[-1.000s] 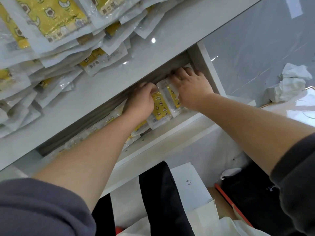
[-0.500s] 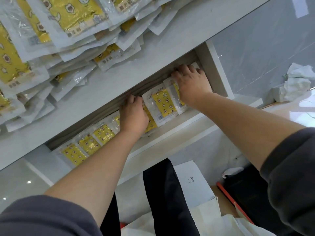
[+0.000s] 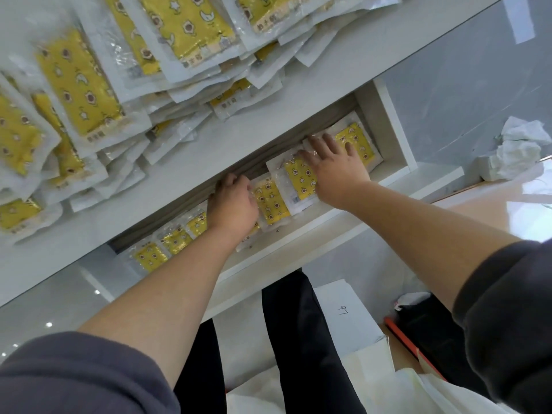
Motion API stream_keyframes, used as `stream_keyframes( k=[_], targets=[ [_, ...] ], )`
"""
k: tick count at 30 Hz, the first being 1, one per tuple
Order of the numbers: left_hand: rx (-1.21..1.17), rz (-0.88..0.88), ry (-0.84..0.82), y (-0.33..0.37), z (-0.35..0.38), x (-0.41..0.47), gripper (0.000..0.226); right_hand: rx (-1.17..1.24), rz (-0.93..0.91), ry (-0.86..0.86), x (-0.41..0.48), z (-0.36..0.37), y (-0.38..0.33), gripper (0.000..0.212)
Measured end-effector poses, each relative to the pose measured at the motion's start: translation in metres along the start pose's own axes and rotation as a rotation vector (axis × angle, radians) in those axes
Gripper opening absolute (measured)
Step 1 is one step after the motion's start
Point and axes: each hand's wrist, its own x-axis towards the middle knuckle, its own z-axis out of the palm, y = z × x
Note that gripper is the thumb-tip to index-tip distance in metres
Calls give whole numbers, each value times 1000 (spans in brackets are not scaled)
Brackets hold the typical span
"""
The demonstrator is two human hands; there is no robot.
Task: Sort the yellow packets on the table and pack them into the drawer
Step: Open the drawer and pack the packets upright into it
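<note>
White table (image 3: 328, 70) carries heaped yellow packets (image 3: 185, 28) while, in the drawer (image 3: 397, 138), the flat right hand (image 3: 337, 165) presses the row (image 3: 271, 201) down, the left hand (image 3: 233, 204) curled behind, grip unclear; fetching more seems next.

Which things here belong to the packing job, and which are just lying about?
Job: yellow packets on the table; drawer; packets inside it; left hand; right hand.
Lying about: crumpled tissue; white box.
</note>
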Motion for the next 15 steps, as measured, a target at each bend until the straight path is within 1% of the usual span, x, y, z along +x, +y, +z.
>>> stream_keyframes(
  k=[2,5,12,15],
  targets=[
    [-31,-4,-75,-8,-4,-12,27,15,5,-32,-11,-2,-14,82],
    [-130,6,-80,-14,-21,-37,26,94,7,-8,-32,-14,-40,79],
    [-285,138,13,-44,-98,-105,21,430,20,112,-89,-81,-134,45],
    [-351,121,87,-71,-137,-125,19,560,12,184,-103,-110,-180,32]
  ],
)
